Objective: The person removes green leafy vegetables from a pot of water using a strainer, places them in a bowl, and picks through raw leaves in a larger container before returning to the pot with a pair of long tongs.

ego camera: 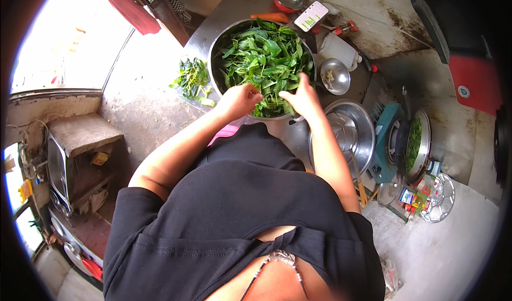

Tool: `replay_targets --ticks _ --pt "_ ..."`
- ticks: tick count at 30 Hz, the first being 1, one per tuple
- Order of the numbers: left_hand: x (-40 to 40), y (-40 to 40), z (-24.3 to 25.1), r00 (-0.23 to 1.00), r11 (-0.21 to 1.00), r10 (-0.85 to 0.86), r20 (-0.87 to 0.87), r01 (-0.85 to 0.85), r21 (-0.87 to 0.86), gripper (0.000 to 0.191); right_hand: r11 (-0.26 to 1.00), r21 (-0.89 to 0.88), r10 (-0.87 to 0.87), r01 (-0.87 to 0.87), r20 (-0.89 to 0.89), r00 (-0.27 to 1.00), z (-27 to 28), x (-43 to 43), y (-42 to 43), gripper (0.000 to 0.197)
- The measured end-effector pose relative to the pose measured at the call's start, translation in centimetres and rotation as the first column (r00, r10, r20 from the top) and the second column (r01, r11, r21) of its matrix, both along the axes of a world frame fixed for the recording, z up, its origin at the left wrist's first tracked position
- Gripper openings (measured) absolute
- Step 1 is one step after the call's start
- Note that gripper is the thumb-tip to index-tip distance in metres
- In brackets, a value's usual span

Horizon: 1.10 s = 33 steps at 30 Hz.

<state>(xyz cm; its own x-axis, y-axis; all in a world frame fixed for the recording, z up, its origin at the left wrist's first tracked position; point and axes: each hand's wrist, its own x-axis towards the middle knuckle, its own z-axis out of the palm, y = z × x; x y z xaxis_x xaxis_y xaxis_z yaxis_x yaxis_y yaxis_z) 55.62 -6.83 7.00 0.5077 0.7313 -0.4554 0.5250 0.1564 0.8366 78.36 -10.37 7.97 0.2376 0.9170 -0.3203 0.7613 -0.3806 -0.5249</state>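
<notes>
A large round metal basin (211,61) full of loose green leaves (264,53) stands before me on a metal tabletop. My left hand (241,100) is over its near rim, fingers curled toward the thumb. Whether a leaf is pinched there is too small to tell. Opposite it, my right hand (303,97) reaches over the near right rim, thumb and fingers spread beside the leaves, with nothing visibly gripped. To the left of the basin lies a smaller heap of leafy stems (193,79), close to the table's edge.
Right of the basin sit a steel bowl with scraps (336,77), a white plastic jug (339,50) and a wide metal basin (366,127) holding a wire strainer (345,131). Beyond are a teal portable stove (385,141) and a pan of greens (416,141). A phone (311,16) lies behind.
</notes>
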Motion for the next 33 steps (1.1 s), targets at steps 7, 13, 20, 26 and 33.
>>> replay_targets --ticks 7,13,20,26,33 --pt "2.6 0.0 -3.7 0.959 0.836 0.269 0.092 -0.185 -0.517 0.029 0.977 0.214 0.046 0.022 -0.309 0.95 -3.4 -1.8 4.1 0.052" --pt "0.0 0.1 -2.5 0.92 0.858 0.347 0.18 -0.234 -0.457 0.018 0.985 0.132 0.114 -0.108 -0.033 0.993 -4.4 1.0 4.4 0.059" --pt "-2.4 -0.7 0.8 0.993 0.984 0.109 -0.037 -0.103 0.142 0.02 0.903 0.333 0.097 -0.271 0.457 0.884 3.6 -0.6 0.7 0.053" --pt "-2.4 -0.8 3.2 0.989 0.836 0.113 -0.092 -0.045 0.547 0.019 0.716 0.58 0.435 -0.389 0.065 0.898 3.7 -5.5 0.6 0.011" --pt "-1.8 0.8 5.0 0.926 0.629 0.119 -0.359 0.21 0.749 0.014 0.547 0.548 0.515 -0.633 0.376 0.771 3.4 -7.0 3.0 0.01"
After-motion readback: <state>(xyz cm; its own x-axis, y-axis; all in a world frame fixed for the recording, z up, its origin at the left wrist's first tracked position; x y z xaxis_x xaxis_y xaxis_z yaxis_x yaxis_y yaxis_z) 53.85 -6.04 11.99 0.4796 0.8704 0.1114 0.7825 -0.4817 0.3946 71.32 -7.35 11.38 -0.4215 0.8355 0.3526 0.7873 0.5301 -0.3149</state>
